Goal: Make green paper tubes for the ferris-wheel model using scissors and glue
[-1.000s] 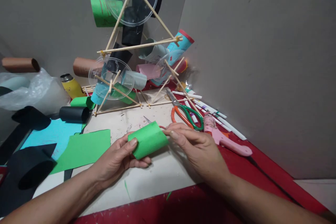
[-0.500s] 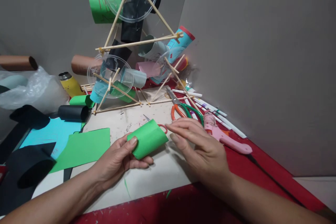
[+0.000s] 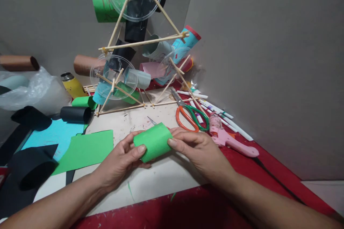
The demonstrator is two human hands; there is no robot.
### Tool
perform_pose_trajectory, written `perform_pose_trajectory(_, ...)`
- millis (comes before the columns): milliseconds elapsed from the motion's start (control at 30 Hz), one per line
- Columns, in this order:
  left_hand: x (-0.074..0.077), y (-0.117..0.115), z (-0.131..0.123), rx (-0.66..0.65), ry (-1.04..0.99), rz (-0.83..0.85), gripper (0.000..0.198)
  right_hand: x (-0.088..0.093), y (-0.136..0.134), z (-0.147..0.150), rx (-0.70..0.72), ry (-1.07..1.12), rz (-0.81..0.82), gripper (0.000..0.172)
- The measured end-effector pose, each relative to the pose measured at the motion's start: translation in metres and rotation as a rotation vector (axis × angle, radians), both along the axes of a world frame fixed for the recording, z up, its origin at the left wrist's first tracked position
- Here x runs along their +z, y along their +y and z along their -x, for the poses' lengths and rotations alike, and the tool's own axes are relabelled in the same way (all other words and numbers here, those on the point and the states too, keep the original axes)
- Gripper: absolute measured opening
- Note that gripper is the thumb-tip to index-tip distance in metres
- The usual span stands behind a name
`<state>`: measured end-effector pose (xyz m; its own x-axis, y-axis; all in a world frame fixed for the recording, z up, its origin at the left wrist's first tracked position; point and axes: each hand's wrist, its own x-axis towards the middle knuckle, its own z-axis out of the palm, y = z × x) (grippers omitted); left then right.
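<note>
A green paper tube (image 3: pixel 154 142) is held above the white board (image 3: pixel 150 182), slightly tilted. My left hand (image 3: pixel 122 157) grips its left end, thumb on the near face and the other fingers behind and below. At the right end my right hand (image 3: pixel 197 146) pinches the edge, with the thumb in front and the fingers partly hidden behind the paper. Just beyond the tube lie small scissors, of which the blade tip (image 3: pixel 152 120) shows. Large scissors (image 3: pixel 190 116) with one orange and one green handle rest past my right hand.
Right of the board, a pink glue gun (image 3: pixel 232 143) lies with its dark cord on the red table (image 3: pixel 255 171). Behind stands a stick frame (image 3: pixel 145 43) with plastic lids and paper tubes. At left are green paper (image 3: pixel 92 150), black rolls (image 3: pixel 75 114) and a yellow bottle (image 3: pixel 72 85).
My right hand has moved left and taken hold of the tube's right end, where it was apart before. The left hand keeps its grip, and the tube has shifted slightly right.
</note>
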<state>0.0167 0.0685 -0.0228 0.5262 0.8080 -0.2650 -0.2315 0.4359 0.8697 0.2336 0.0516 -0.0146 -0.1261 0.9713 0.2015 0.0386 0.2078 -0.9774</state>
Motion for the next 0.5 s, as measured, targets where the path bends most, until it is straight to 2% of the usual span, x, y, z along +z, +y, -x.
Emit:
perform_pose_trajectory(67, 0.0007, 0.0008, -0.0006, -0.004, 0.005, 0.009, 0.042, 0.0004, -0.0002, 0.0000, -0.007, 0.012, 0.009, 0.024)
perform_pose_trajectory(233, 0.0022, 0.0035, 0.0002, 0.010, -0.032, 0.095, 0.044, -0.0021, 0.0003, -0.0002, -0.120, -0.024, 0.007, 0.018)
perform_pose_trajectory(400, 0.0007, 0.0034, -0.0011, -0.030, -0.048, 0.131, 0.052, -0.0032, 0.0007, -0.0003, -0.092, -0.093, -0.071, 0.020)
perform_pose_trajectory(500, -0.0022, 0.0017, -0.0032, -0.057, -0.016, 0.113, 0.055, -0.0034, -0.0025, -0.0039, -0.111, -0.206, -0.138, 0.021)
